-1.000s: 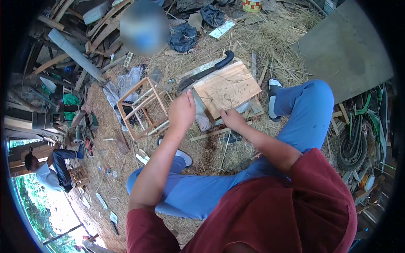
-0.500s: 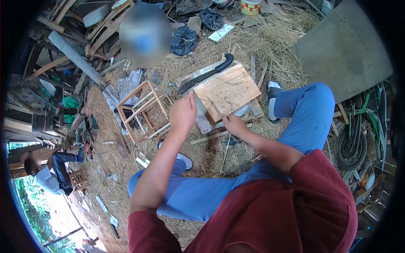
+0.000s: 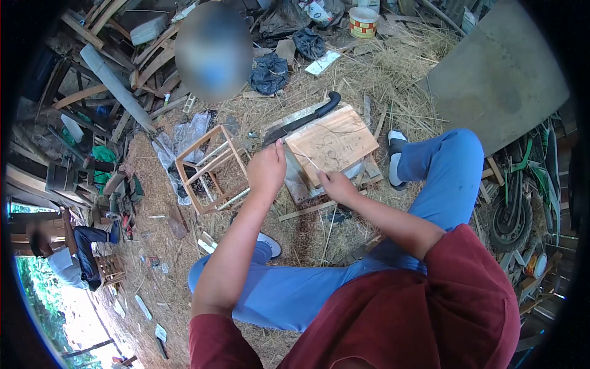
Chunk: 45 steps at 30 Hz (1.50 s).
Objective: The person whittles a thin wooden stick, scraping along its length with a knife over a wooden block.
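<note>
My left hand [image 3: 267, 169] is closed in a pinch at the left corner of a light wooden board [image 3: 344, 138]. My right hand [image 3: 338, 186] pinches near the board's front edge. Between them runs a thin pale strip [image 3: 305, 157], apparently wood or cane, with an end at each hand. Thin dark, curly strands lie on the board. Behind it rests a large knife [image 3: 298, 121] with a black handle and dark blade. Left of my left hand, an open wooden stool frame [image 3: 212, 169] lies on the ground.
Straw and shavings cover the ground. Black plastic bags [image 3: 268, 72] and a patterned bucket [image 3: 363, 23] are at the back. A large flat sheet [image 3: 498, 80] and a motorbike wheel [image 3: 512, 218] stand right. Another person [image 3: 67, 255] sits far left; a blurred person [image 3: 213, 52] is ahead.
The view has shifted slightly. My right hand has moved a little down and left, and the pale strip between my hands shows more clearly. The knife and stool frame stay in place.
</note>
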Each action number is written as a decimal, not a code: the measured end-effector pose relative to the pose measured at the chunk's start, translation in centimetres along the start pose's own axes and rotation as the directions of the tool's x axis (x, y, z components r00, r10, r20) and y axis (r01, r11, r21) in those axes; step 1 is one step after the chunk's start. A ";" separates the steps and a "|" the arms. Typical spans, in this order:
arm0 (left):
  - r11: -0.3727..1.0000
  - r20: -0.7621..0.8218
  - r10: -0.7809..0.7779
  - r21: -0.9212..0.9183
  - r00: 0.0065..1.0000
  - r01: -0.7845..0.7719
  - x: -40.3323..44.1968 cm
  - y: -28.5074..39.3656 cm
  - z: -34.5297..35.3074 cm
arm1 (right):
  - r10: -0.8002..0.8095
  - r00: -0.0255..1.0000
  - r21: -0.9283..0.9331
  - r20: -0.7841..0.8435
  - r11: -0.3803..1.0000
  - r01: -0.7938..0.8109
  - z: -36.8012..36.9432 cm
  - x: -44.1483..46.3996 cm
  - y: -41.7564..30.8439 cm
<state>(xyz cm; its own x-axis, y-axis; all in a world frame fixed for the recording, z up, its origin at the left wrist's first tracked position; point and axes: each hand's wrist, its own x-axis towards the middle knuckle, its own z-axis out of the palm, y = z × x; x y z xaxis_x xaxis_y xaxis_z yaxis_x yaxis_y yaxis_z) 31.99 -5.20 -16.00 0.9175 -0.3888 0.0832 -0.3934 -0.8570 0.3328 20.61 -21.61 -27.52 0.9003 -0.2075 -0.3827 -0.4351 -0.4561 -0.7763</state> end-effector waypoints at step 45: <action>-0.181 0.366 -0.330 -0.929 0.870 0.322 -0.7 0.9 -10.4 | -0.430 0.897 0.789 -0.100 0.515 0.335 -16.7 3.4 -17.1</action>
<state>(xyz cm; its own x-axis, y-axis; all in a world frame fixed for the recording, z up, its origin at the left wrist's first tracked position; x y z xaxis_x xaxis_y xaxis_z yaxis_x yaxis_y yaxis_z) 31.62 -2.22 -5.96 0.9070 -0.1790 -0.3813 0.4207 0.3440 0.8394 31.33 -28.93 -7.18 0.9962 -0.0767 0.0409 0.0670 0.3787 -0.9231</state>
